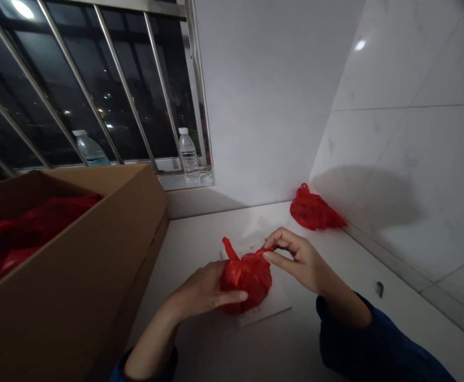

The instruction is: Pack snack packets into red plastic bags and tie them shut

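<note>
A full red plastic bag (251, 284) rests on a flat white board or sheet (271, 306) on the white surface. My left hand (206, 291) wraps round the bag's left side, thumb laid across its front. One twisted end of the bag sticks up beside that hand. My right hand (289, 254) pinches another end of the bag at its upper right between thumb and fingers. What is inside the bag is hidden.
On the left stands a large cardboard box (136, 212) with red bags (49, 217) inside. Another red bag (315, 209) lies at the back by the tiled wall. Water bottles (189, 156) stand at the barred window. A small dark object (379, 289) lies at right.
</note>
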The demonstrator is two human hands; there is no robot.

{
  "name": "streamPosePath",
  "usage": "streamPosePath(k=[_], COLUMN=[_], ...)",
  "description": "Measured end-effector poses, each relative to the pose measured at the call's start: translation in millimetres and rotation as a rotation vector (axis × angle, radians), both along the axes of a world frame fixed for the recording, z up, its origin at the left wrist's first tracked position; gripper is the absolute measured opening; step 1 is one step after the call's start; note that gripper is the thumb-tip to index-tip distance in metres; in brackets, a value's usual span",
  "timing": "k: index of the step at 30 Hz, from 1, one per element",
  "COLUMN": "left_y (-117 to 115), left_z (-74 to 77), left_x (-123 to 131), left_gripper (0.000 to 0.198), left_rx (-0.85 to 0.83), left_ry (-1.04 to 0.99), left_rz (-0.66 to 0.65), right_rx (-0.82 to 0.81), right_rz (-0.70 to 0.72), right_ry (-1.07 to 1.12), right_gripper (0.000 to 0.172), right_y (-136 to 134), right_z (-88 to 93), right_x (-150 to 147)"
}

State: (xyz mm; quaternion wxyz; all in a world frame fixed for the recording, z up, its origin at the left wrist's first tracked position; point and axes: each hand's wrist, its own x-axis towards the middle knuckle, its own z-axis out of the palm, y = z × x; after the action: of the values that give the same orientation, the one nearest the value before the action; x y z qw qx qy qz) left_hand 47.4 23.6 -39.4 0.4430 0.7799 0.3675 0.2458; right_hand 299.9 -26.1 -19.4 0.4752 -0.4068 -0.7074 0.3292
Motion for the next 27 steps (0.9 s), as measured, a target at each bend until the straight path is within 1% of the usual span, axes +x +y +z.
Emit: streamPosePath(k=[2,3,6,8,9,10,12,14,17,19,22,24,27], left_y=[-1.8,-0.8,6.9,11.8,13.0,13.2,10.9,6.3,0.0,-1.3,0.6,2.4,3.3], left_z=[-4.8,-8.8,-24.4,-34.0,-38.2,-42.2,-51.4,-64.6,-93.0,-113.4,-137.0,-145.4,-149.4], left_x=[16.2,24.0,38.1,39.1,37.9,36.1,31.7,27.5,22.6,20.4,18.4,17.8,17.4], left_gripper=[0.029,0.026,0.017,0.02,0.022,0.022,0.025,0.034,0.04,0.043,0.048,0.051,0.052], left_rx=[0.086,0.113,0.16,0.213,0.263,0.325,0.449,0.515,0.541,0.563,0.608,0.634,0.648], left_ry=[-0.027,-0.054,-0.119,-0.096,-0.074,-0.041,0.059,0.188,0.355,0.44,0.52,0.536,0.54], left_rz=[-0.058,-0.06,0.079,0.176,0.205,0.221,0.234,0.241,0.221,0.202,0.203,0.203,0.199], right_rx=[0.012,0.03,0.113,0.152,0.153,0.146,0.118,0.099,0.109,0.147,0.219,0.249,0.275], right_rz=[0.08,0.096,0.023,-0.008,0.006,0.025,0.065,0.067,0.037,0.023,-0.019,-0.042,-0.046], right_ry=[0.0,-0.022,-0.176,-0.309,-0.373,-0.428,-0.525,-0.601,-0.697,-0.753,-0.799,-0.814,-0.827], right_gripper=[0.021,0.03,0.07,0.094,0.101,0.104,0.1,0.095,0.087,0.083,0.084,0.085,0.086], right_y=[2.2,4.1,14.4,23.6,28.0,31.8,36.8,38.3,37.3,36.9,37.9,39.0,40.3], right_z=[-3.9,-6.7,-21.3,-37.2,-46.6,-56.6,-76.8,-96.0,-122.1,-137.9,-157.7,-166.6,-173.7], right_x=[-3.0,-3.5,-3.1,-5.3,-7.8,-11.4,-20.1,-28.4,-35.0,-35.8,-35.3,-35.2,-35.3])
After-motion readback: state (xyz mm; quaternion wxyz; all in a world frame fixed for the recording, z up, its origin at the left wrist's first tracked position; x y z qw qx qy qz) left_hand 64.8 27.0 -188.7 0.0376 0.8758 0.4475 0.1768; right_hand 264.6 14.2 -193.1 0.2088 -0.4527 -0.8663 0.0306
